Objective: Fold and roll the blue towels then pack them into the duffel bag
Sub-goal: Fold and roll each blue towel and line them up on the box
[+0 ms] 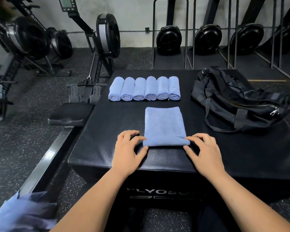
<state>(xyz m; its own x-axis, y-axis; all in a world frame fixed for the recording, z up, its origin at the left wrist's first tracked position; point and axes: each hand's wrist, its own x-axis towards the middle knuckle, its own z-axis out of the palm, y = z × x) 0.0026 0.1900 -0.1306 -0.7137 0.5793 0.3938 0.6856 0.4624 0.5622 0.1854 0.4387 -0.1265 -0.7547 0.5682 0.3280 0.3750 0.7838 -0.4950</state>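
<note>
Blue, soft-napped folded towel (164, 126) lies flat as a rounded rectangle in the middle of the black box top (107, 139), whose padded surface has a fine woven grain. Its near edge is turned up into a first low roll.

Left hand (127, 151) pinches the roll's left end, fingers curled over it and thumb at the near edge. Right hand (204, 151) pinches the right end likewise.

Farther back, six rolled towels (144, 88) of the same blue stand side by side in a touching row, their spiral ends facing the camera.

To the right, a black duffel bag (233, 101) of slack fabric slumps on the box, straps loose, metal zipper pull (274, 112) at its near end.

Blurred blue cloth (23, 213) sits at lower left. Black rowing machines (105, 36) stand behind on speckled rubber floor (32, 148).
</note>
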